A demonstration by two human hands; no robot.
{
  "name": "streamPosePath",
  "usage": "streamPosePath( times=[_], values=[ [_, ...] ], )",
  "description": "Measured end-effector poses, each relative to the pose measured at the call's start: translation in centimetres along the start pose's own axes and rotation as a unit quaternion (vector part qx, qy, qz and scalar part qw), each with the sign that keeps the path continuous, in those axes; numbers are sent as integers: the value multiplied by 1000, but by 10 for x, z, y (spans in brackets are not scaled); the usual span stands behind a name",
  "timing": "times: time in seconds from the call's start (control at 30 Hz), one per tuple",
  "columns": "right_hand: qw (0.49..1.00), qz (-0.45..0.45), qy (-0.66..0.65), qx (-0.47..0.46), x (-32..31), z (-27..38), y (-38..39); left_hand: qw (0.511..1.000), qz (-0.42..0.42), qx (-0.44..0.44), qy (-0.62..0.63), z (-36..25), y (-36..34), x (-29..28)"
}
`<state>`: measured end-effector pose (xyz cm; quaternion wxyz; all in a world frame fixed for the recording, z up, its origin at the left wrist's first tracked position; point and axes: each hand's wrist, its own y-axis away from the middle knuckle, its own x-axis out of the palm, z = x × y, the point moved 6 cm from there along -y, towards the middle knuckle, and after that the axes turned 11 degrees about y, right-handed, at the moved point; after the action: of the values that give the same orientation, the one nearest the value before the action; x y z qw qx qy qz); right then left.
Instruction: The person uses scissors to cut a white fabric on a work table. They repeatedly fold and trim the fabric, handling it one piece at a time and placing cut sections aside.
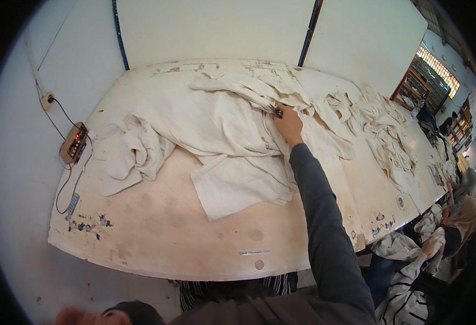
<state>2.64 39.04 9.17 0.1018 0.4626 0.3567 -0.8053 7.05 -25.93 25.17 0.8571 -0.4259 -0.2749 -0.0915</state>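
My right hand reaches out over a heap of cream cloth on the worn pale table, its fingers closed on a small metal tool with dark handles, apparently scissors or snips, among the upper folds. A bunched piece of the same cloth lies at the left, and a flatter flap hangs toward me below the middle. My left hand is low at the bottom left edge, blurred and partly out of frame, away from the cloth; what it holds, if anything, I cannot make out.
A power strip with cables sits at the table's left side by the wall, near a small remote. More cream cloth lies to the right. Beyond the right edge a co-worker sits among piled fabric. White boards stand behind the table.
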Motion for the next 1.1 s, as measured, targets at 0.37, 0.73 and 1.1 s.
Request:
streamPosePath(
  times=[0.37, 0.73, 1.1],
  values=[
    [816, 247, -422, -309, -122, 171, 227, 594, -344, -726, 49, 76, 243, -149],
    [829, 338, -422, -141, -72, 131, 266, 466, -216, -835, -197, 15, 235, -155],
    [907, -220, -279, -228, -245, 58, 44, 623, 283, -385, -619, 179, -8, -179]
  ],
)
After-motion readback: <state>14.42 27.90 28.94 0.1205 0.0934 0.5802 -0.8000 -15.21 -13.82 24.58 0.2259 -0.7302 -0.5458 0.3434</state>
